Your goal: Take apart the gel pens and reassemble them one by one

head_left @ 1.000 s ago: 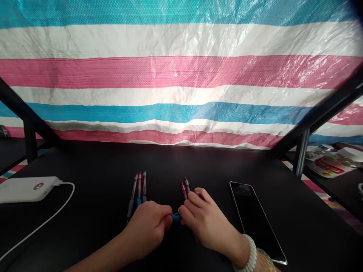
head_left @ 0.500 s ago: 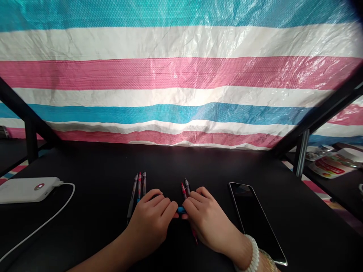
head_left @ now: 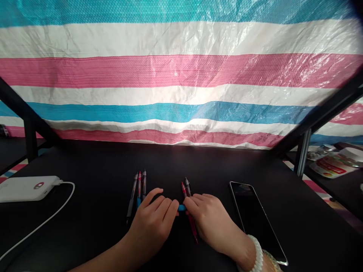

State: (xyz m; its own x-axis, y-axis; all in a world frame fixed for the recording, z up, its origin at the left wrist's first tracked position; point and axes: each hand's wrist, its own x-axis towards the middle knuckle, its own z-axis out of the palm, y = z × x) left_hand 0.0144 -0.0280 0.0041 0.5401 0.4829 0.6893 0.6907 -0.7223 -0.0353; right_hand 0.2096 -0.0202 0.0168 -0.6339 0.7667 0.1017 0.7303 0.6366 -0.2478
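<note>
My left hand (head_left: 154, 217) and my right hand (head_left: 208, 221) are both closed on a blue pen (head_left: 182, 207), whose short middle part shows between them. The fingers hide its ends. Under and beside my right hand lie a red pen (head_left: 193, 229) and a dark pen with a clear tip (head_left: 187, 185). Left of my left hand, three pens lie side by side: a black-gripped one (head_left: 131, 204), a blue-gripped one with a red tip (head_left: 139, 189) and another with a clear barrel (head_left: 144, 181).
On the black table (head_left: 113, 158), a phone (head_left: 256, 219) lies right of my right hand. A white power bank (head_left: 25, 189) with a white cable (head_left: 53, 216) is at the left. Black frame bars (head_left: 302, 151) flank the table before a striped sheet (head_left: 170, 71). Packages (head_left: 331, 165) sit far right.
The fingers of my right hand have curled in and lowered slightly, and more of the red pen shows below it. My left hand has shifted very little.
</note>
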